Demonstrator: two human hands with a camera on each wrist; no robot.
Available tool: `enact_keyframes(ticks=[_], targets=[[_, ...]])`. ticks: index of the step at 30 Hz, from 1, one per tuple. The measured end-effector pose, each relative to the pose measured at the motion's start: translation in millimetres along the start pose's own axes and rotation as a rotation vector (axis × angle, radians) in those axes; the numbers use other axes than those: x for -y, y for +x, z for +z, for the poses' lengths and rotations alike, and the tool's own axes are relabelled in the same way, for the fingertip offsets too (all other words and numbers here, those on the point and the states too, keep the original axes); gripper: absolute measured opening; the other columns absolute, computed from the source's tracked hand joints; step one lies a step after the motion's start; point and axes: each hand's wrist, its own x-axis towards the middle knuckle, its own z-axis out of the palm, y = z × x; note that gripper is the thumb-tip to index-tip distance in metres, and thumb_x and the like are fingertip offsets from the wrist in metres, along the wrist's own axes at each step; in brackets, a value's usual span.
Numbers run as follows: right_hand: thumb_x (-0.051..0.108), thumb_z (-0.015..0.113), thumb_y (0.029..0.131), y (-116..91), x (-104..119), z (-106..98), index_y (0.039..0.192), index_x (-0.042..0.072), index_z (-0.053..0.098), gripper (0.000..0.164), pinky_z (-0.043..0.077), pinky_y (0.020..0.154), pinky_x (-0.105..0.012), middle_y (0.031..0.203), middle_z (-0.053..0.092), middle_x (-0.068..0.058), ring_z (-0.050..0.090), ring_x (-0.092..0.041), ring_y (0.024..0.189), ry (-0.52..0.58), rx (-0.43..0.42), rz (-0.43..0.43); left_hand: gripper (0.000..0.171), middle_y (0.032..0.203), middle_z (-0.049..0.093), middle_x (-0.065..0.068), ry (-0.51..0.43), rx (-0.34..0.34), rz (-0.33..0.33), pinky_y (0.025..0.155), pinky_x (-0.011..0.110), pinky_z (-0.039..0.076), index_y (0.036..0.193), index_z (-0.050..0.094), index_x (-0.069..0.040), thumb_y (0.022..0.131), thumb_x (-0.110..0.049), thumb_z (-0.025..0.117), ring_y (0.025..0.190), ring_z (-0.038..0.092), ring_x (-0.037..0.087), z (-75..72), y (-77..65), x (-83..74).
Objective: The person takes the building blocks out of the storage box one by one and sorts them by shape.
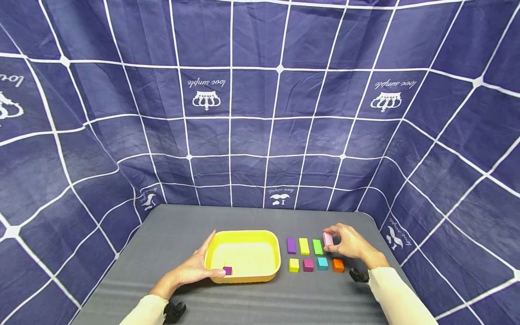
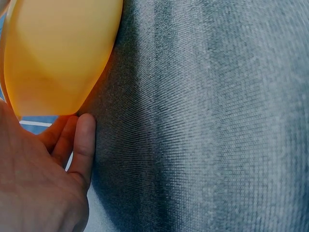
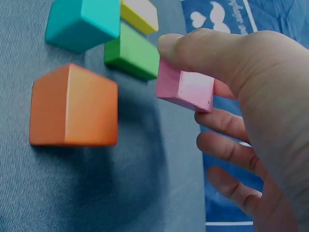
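A yellow plastic basin [image 1: 243,255] sits on the grey cloth, with a small purple block [image 1: 227,271] inside at its near left corner. My left hand [image 1: 192,269] holds the basin's left end, thumb over the near rim and fingers along the outer side; the left wrist view shows the fingers [image 2: 84,140] against its wall. At the far right, my right hand [image 1: 351,241] pinches a pink block [image 3: 181,87] between thumb and fingers. Beside it lies a green block [image 1: 318,247], and an orange cube [image 1: 338,265] is nearer to me.
Left of the green block lie a yellow block [image 1: 304,246] and a purple block [image 1: 291,246]. The nearer row also has a yellow cube [image 1: 294,265], a magenta cube [image 1: 308,265] and a teal cube [image 1: 322,263]. A blue gridded curtain [image 1: 252,140] encloses the table.
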Motion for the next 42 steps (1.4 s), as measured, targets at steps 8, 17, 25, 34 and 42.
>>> enact_keyframes(ticks=[8, 17, 25, 34, 42], targets=[[0.034, 0.107, 0.081, -3.8, -10.0, 10.8, 0.133, 0.009, 0.085, 0.062, 0.064, 0.101, -0.058, 0.119, 0.082, -0.008, 0.077, -0.030, 0.109, 0.000, 0.054, 0.063, 0.142, 0.183, 0.041, 0.033, 0.018, 0.005, -0.019, 0.129, 0.083, 0.039, 0.188, 0.005, -0.015, 0.088, -0.044, 0.101, 0.161, 0.044, 0.061, 0.0, -2.2, -0.1], [0.029, 0.108, 0.078, -3.8, -15.2, 17.3, 0.129, 0.007, 0.087, 0.059, 0.063, 0.096, -0.049, 0.109, 0.084, -0.002, 0.075, -0.022, 0.101, -0.002, 0.090, 0.042, 0.142, 0.183, 0.041, 0.032, 0.013, 0.002, -0.017, 0.129, 0.084, 0.038, 0.188, 0.006, -0.014, 0.087, -0.045, 0.101, 0.162, 0.042, 0.063, 1.5, -3.4, -2.7], [0.032, 0.105, 0.085, -7.7, -12.6, 15.3, 0.137, 0.005, 0.083, 0.063, 0.062, 0.089, -0.044, 0.115, 0.077, -0.009, 0.072, -0.021, 0.099, 0.005, 0.069, 0.036, 0.143, 0.185, 0.037, 0.032, -0.009, 0.002, -0.003, 0.131, 0.085, 0.034, 0.188, 0.005, -0.013, 0.088, -0.041, 0.102, 0.165, 0.039, 0.064, 2.7, -4.6, -0.4], [0.021, 0.092, 0.101, 8.0, 29.0, 14.8, 0.145, 0.008, 0.080, 0.047, 0.064, 0.089, -0.048, 0.127, 0.076, -0.011, 0.076, -0.035, 0.111, 0.023, -0.070, -0.035, 0.142, 0.185, 0.039, 0.028, -0.022, 0.007, -0.028, 0.132, 0.086, 0.034, 0.189, 0.007, -0.016, 0.086, -0.048, 0.100, 0.163, 0.042, 0.060, 4.3, -2.3, 1.5], [0.021, 0.091, 0.103, 28.1, 84.4, 22.0, 0.146, 0.016, 0.081, 0.045, 0.067, 0.102, -0.057, 0.133, 0.076, -0.005, 0.078, -0.033, 0.121, 0.023, -0.099, -0.160, 0.144, 0.187, 0.035, 0.029, -0.032, 0.005, -0.029, 0.132, 0.086, 0.033, 0.189, 0.005, -0.016, 0.086, -0.048, 0.100, 0.165, 0.037, 0.062, 0.4, 1.2, 3.1]])
